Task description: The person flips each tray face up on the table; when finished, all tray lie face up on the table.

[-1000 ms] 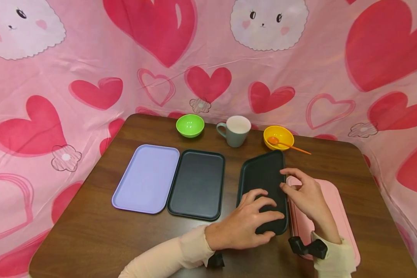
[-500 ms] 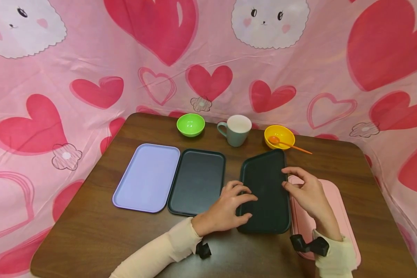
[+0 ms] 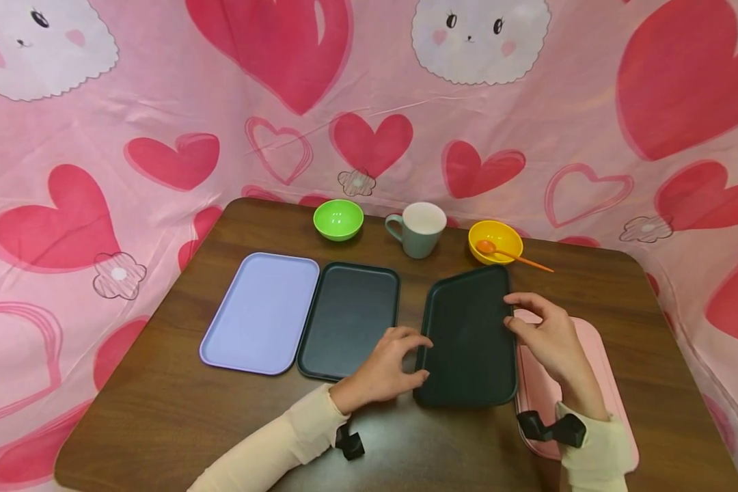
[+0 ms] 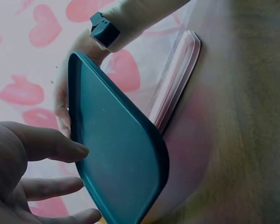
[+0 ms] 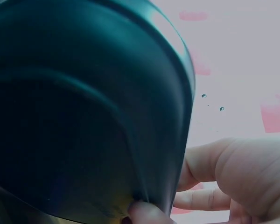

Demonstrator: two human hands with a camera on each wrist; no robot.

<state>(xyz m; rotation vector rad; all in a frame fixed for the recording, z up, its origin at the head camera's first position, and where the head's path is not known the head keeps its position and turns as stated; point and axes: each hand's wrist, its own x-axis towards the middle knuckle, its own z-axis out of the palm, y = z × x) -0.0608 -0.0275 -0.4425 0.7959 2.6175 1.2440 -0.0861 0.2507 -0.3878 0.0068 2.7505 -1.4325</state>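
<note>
A dark green tray [image 3: 467, 342] is tilted, its right edge raised beside the pink lidded box [image 3: 590, 362]. My right hand [image 3: 547, 335] pinches that right edge, with fingertips on both faces of the tray in the right wrist view. My left hand [image 3: 381, 365] is at the tray's left edge, its fingers loosely bent and spread. In the left wrist view, the left thumb [image 4: 56, 147] overlaps the rim and the other fingertips are right at it. A second dark tray [image 3: 350, 321] lies flat to the left, partly behind my left hand.
A lavender tray [image 3: 261, 314] lies flat at the left of the brown table [image 3: 221, 424]. Along the back stand a green bowl [image 3: 338, 220], a grey-green mug [image 3: 418, 236] and a yellow bowl [image 3: 480, 253] with an orange spoon [image 3: 519, 260] in it. Pink heart-patterned cloth hangs behind.
My left hand has moved left, from over the tilted tray to its left edge. My right hand keeps its hold on the right edge, and the tray has shifted slightly.
</note>
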